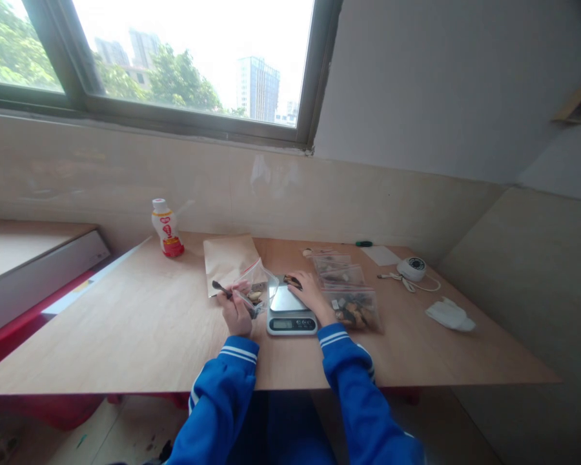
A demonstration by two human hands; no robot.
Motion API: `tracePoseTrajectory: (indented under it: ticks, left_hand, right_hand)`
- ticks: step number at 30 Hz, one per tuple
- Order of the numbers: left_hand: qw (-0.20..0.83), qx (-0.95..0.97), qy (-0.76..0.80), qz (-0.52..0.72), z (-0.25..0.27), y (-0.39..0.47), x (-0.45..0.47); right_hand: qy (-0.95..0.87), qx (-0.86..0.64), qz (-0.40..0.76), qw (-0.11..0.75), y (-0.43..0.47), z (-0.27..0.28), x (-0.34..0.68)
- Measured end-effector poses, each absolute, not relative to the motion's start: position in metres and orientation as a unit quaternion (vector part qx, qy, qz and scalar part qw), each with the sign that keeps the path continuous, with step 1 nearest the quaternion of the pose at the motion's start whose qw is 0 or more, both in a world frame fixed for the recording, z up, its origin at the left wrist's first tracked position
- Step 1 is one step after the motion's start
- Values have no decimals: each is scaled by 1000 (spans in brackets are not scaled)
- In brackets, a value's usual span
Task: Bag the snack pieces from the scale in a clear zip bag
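Note:
My left hand is closed, pinching a thin dark dried piece that points up and left. Beside those fingers a clear zip bag with a red seal line stands partly open, with pale and dark dried pieces in its bottom; whether the hand grips it too is hard to tell. Just right of the bag is a small digital kitchen scale with a metal plate. Over the plate's right side reaches my right hand, its fingers closed on a brown, dark-edged dried piece at the back of the plate.
Several filled zip bags lie right of the scale. Behind is a brown paper sheet or envelope; a red-and-white bottle stands back left. At right are a white camera with its cable, white paper and a crumpled white bundle.

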State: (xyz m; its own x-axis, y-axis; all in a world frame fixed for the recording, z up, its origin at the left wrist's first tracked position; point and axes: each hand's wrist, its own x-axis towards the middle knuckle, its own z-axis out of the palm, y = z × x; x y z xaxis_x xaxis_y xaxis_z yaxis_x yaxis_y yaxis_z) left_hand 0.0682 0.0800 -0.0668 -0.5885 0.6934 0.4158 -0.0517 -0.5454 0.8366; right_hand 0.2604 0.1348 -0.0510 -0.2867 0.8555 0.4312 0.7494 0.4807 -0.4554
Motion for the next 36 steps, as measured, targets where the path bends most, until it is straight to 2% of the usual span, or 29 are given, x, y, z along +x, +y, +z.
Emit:
tracePoseTrajectory:
  ticks: [13, 23, 32, 36]
  left_hand:
    - [236, 397, 463, 756, -68, 81, 67]
    - [233, 386, 475, 756, -67, 81, 67]
    - [203, 389, 504, 744, -59, 76, 67]
    - [203, 395, 508, 738, -57, 75, 67]
  right_hand:
    - [-794, -496, 62, 347, 135, -53, 255]
    - [-709, -548, 71, 438, 132, -51, 259]
    - [-637, -548, 151, 520, 129, -39, 257]
    - [-570, -487, 279, 601, 122, -8, 246]
